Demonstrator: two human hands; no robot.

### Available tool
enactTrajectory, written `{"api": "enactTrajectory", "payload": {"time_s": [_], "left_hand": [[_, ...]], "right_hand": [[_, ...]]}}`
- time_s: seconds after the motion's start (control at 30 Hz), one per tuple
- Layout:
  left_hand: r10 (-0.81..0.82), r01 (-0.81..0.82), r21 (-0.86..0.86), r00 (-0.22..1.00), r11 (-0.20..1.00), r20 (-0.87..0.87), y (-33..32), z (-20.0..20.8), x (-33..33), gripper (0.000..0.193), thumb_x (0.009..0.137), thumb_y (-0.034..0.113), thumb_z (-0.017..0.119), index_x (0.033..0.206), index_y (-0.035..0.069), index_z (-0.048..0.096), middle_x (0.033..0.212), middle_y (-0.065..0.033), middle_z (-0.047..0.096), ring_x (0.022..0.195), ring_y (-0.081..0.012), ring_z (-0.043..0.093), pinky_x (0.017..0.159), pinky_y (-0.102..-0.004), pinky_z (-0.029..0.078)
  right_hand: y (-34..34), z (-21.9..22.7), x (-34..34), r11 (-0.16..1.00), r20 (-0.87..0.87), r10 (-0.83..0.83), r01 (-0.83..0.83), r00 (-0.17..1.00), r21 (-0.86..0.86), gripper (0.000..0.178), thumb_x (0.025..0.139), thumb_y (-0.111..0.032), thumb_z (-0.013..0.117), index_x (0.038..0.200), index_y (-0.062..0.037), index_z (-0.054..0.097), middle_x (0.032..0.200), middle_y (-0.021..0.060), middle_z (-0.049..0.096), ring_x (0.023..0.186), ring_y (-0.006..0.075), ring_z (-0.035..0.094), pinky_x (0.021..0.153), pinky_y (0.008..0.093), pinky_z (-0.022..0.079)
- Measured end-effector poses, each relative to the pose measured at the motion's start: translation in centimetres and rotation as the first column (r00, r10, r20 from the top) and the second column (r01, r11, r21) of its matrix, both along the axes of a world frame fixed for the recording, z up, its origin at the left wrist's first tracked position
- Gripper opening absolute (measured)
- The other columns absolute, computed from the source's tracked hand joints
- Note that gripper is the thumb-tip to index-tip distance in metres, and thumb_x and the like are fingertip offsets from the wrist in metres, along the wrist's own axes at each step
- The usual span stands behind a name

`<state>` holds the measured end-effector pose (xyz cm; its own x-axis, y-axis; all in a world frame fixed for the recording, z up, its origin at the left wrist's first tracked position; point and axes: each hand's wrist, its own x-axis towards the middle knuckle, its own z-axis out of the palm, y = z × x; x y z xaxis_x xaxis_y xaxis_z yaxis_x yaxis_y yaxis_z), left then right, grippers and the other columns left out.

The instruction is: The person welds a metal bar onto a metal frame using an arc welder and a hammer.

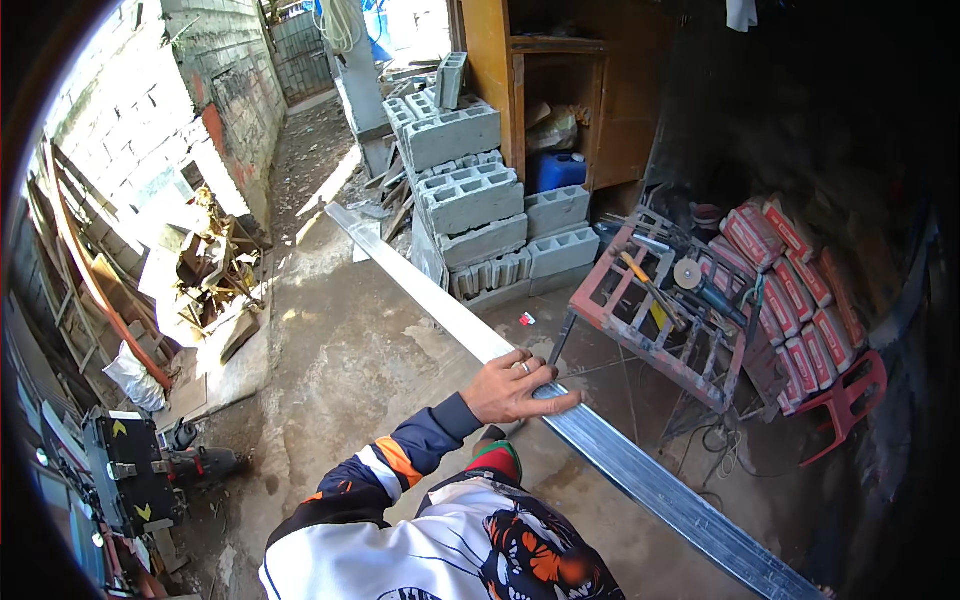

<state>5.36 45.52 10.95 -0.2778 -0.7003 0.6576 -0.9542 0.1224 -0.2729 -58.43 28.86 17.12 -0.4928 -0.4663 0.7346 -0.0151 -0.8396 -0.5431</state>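
Observation:
My left hand (pixel 515 388), with a ring on one finger, is closed over a long, straight metal channel (pixel 655 470). The fingers lie across its upper face and curl at the far edge. Pale and shiny, the channel slants from beside the concrete blocks at the upper left down to the lower right edge, passing in front of my body. Its near end runs into the dark rim of the picture. My left forearm, in a dark sleeve with orange and white bands, reaches up from below. No clear part of my right hand shows.
Grey hollow concrete blocks (pixel 470 190) are stacked ahead, beside a wooden cabinet (pixel 625 90). To the right stands a rusty metal frame table (pixel 600 300) bearing a grinder (pixel 715 293) and a hammer (pixel 640 272). Behind it are piled bags (pixel 795 295) and a red plastic chair (pixel 845 400). A black toolbox (pixel 120 470) is at left.

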Motion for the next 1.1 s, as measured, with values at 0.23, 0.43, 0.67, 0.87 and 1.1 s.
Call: {"api": "enactTrajectory", "payload": {"time_s": [0.23,0.43,0.67,0.87,1.1], "left_hand": [[0.179,-0.174,0.098,0.983,0.98,-0.044,-7.7,-0.5,17.1,0.059,0.076,0.018,0.069,0.131,0.03,0.049,0.099,-0.004,0.053,0.095,-0.0226,0.058,0.094,-0.0421,0.044],[0.309,-0.296,0.118,0.944,0.948,-0.118,-18.2,-1.5,33.2,0.052,0.07,0.017,0.076,0.118,0.027,0.057,0.101,-0.0027,0.054,0.105,-0.0224,0.057,0.105,-0.0487,0.035],[0.481,-0.463,0.285,0.877,0.839,0.01,-25.5,-3.7,45.7,0.034,0.085,0.012,0.059,0.117,0.022,0.056,0.111,-0.0065,0.054,0.114,-0.0218,0.057,0.107,-0.0554,0.031],[0.507,-0.515,0.412,0.851,0.752,0.139,-29.5,-5.3,47.9,0.045,0.085,0.025,0.062,0.129,0.022,0.052,0.122,-0.007,0.052,0.12,-0.0264,0.054,0.106,-0.0615,0.029],[-0.33,0.658,0.047,0.437,0.752,-0.837,-30.2,18.2,31.2,0.082,0.082,0.055,0.068,0.144,0.009,0.042,0.136,-0.0181,0.055,0.12,-0.0291,0.057,0.107,-0.0416,0.039]], "right_hand": [[-5.6,-7.8,16.5,0.804,0.684,0.328,-0.573,0.652,0.16,0.033,0.085,-0.014,0.07,0.114,-0.0028,0.061,0.11,0.0225,0.063,0.107,0.0337,0.059,0.102,0.0503,0.042],[-10.6,-17.6,27.7,0.735,0.365,0.333,-0.482,0.869,0.476,0.052,0.093,-0.027,0.065,0.139,-0.0094,0.046,0.132,0.0047,0.052,0.096,0.0145,0.058,0.086,0.0313,0.044],[-15.9,-20.6,41.7,0.413,0.752,0.274,-0.779,0.6,0.472,0.038,0.087,-0.029,0.073,0.12,-0.0136,0.06,0.116,0.0006,0.063,0.101,0.0132,0.055,0.088,0.0306,0.044],[-19.7,-21.8,44.5,0.365,0.844,0.149,-0.822,0.515,0.437,0.04,0.081,-0.026,0.08,0.114,-0.0162,0.062,0.115,-0.0007,0.063,0.102,0.0149,0.057,0.087,0.0337,0.045],[-21.5,-25.0,44.5,0.34,0.792,0.259,-0.82,0.553,0.461,0.037,0.088,-0.009,0.067,0.123,-0.0203,0.062,0.126,0.0001,0.059,0.114,0.0199,0.055,0.097,0.0392,0.042]]}}
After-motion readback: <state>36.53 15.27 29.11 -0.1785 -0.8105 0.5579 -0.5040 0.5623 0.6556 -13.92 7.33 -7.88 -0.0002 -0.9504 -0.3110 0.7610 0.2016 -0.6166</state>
